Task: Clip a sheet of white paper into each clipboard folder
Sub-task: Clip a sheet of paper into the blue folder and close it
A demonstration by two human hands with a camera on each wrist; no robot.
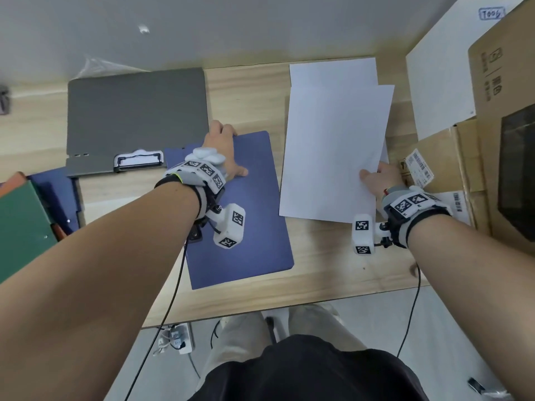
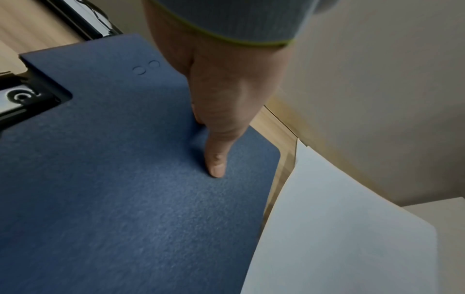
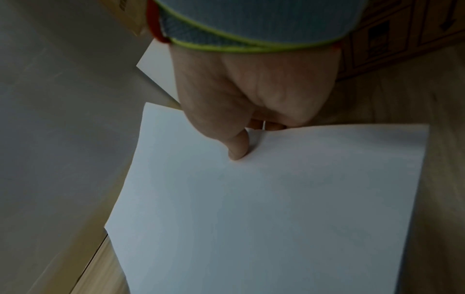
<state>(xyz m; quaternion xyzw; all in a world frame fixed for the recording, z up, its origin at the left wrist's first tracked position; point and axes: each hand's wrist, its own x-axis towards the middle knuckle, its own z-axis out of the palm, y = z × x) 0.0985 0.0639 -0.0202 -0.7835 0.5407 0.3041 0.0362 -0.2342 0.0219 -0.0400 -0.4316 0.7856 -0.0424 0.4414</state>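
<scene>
A closed blue clipboard folder (image 1: 254,215) (image 2: 125,179) lies at the middle of the wooden table. My left hand (image 1: 231,149) (image 2: 219,119) holds its far edge, fingers curled over the rim and thumb pressed flat on the cover. To the right, my right hand (image 1: 373,176) (image 3: 239,147) pinches the near right edge of a white sheet (image 1: 333,151) (image 3: 276,208), thumb on top and fingers underneath. That sheet is lifted slightly and tilted above more white paper (image 1: 333,72) lying behind it. The sheet's left edge hangs just beside the folder.
A closed grey clipboard folder (image 1: 136,117) with a metal clip (image 1: 139,160) lies at the back left. Green and blue folders (image 1: 20,224) are stacked at the left edge. Cardboard boxes (image 1: 498,140) crowd the right side. The table's front edge (image 1: 289,302) is near.
</scene>
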